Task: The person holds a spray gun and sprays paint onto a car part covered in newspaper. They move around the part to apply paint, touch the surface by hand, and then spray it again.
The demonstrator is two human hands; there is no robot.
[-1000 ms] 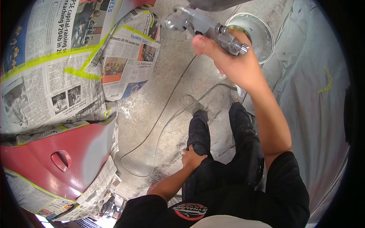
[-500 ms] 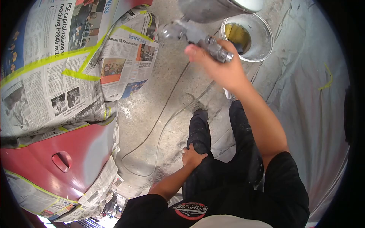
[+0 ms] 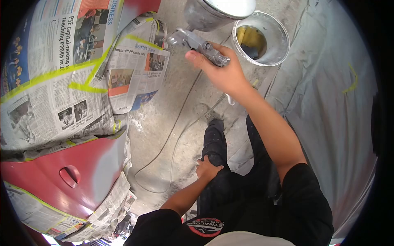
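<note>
Leftward drifts the right hand (image 3: 223, 74) clamped on spray gun (image 3: 197, 41), left hand (image 3: 207, 168) flat on knee.

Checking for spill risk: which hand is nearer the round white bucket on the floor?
Right. The right hand, gripping the grey metal spray gun, is just beside the round white bucket; the left hand rests on the thigh, far below.

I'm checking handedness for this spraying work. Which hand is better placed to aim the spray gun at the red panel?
Right. The right hand already grips the spray gun, raised near the red panel. The left hand rests on the thigh, away from the gun.
</note>
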